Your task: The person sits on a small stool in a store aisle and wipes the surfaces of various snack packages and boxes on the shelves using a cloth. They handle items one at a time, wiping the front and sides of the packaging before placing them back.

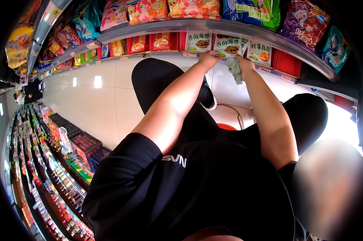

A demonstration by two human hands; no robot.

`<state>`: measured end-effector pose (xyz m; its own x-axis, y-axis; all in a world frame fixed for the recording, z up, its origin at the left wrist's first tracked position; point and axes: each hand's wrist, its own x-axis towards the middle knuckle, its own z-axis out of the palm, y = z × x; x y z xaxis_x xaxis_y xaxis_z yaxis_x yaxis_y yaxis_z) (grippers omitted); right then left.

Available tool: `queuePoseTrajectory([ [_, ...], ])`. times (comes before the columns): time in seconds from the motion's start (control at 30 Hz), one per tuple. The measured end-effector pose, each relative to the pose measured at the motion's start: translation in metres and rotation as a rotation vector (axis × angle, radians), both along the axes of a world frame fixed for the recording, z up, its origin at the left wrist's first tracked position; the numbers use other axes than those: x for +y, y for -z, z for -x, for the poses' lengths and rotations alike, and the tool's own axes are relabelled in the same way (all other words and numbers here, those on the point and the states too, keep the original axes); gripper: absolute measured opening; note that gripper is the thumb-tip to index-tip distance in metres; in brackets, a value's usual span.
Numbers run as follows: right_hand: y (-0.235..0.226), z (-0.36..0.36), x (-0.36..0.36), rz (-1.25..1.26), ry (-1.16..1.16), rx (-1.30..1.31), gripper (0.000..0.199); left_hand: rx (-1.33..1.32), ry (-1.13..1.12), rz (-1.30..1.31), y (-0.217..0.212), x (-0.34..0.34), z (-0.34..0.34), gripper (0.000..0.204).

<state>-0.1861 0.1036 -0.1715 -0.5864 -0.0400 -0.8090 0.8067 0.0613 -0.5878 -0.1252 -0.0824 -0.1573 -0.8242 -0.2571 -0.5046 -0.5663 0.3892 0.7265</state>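
Both my arms reach forward to the bottom shelf of a shop rack. My left hand [208, 59] touches the lower edge of a white and green snack packet [231, 45] that stands upright in a row with similar packets. My right hand [242, 64] is closed on a grey-green cloth [234, 70] that hangs down from it, right next to the same packet. My knees in black trousers frame the hands on both sides.
The shelf edge [270, 74] runs along the bottom row; a curved shelf rail [246, 31] above carries bright snack bags [147, 10]. Red packets [160, 41] stand left of my hands. White floor tiles [89, 104] stretch left toward another stocked rack [49, 168].
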Motion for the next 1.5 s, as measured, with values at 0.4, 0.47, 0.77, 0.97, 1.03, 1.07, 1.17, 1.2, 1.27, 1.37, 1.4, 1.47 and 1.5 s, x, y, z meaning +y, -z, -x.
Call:
queuePoseTrajectory([
  [0.4,-0.095,-0.031,0.007,-0.382,-0.286,0.517,0.03,-0.015,-0.294,-0.182,0.029,-0.001,0.008,0.077],
  [0.47,-0.101,-0.042,0.02,-0.296,-0.245,0.473,0.03,-0.07,-0.287,-0.242,0.013,0.006,0.012,0.083],
  [0.77,-0.142,-0.089,0.02,0.294,-0.077,0.217,0.021,-0.146,-0.469,-0.933,-0.073,-0.003,-0.001,0.044],
  [0.97,-0.141,-0.094,0.022,0.214,-0.378,0.194,0.024,-0.318,-0.4,-0.973,-0.081,-0.033,-0.022,0.038],
  [1.03,-0.139,-0.094,0.016,0.198,-0.426,0.19,0.026,-0.353,-0.405,-1.057,-0.072,-0.044,-0.029,0.035],
  [1.07,-0.137,-0.095,0.014,0.225,-0.417,0.159,0.027,-0.335,-0.399,-1.026,-0.073,-0.042,-0.031,0.035],
  [1.17,-0.122,-0.096,0.005,0.357,-0.33,0.072,0.028,-0.243,-0.361,-0.951,-0.072,-0.041,-0.039,0.036],
  [1.2,-0.115,-0.096,0.0,0.411,-0.291,0.045,0.028,-0.225,-0.378,-0.954,-0.07,-0.045,-0.039,0.036],
  [1.27,-0.104,-0.094,-0.013,0.433,-0.276,0.059,0.027,-0.195,-0.408,-0.96,-0.07,-0.053,-0.039,0.035],
  [1.37,-0.102,-0.078,-0.028,0.388,-0.311,0.084,0.026,-0.225,-0.513,-0.882,-0.08,-0.06,-0.037,0.035],
  [1.4,-0.104,-0.073,-0.034,0.361,-0.333,0.092,0.026,-0.209,-0.508,-0.875,-0.079,-0.064,-0.038,0.036],
  [1.47,-0.097,-0.06,-0.05,0.295,-0.337,0.138,0.026,-0.177,-0.496,-0.86,-0.073,-0.074,-0.039,0.036],
  [1.5,-0.098,-0.055,-0.057,0.277,-0.361,0.143,0.026,-0.168,-0.537,-0.904,-0.065,-0.082,-0.039,0.036],
])
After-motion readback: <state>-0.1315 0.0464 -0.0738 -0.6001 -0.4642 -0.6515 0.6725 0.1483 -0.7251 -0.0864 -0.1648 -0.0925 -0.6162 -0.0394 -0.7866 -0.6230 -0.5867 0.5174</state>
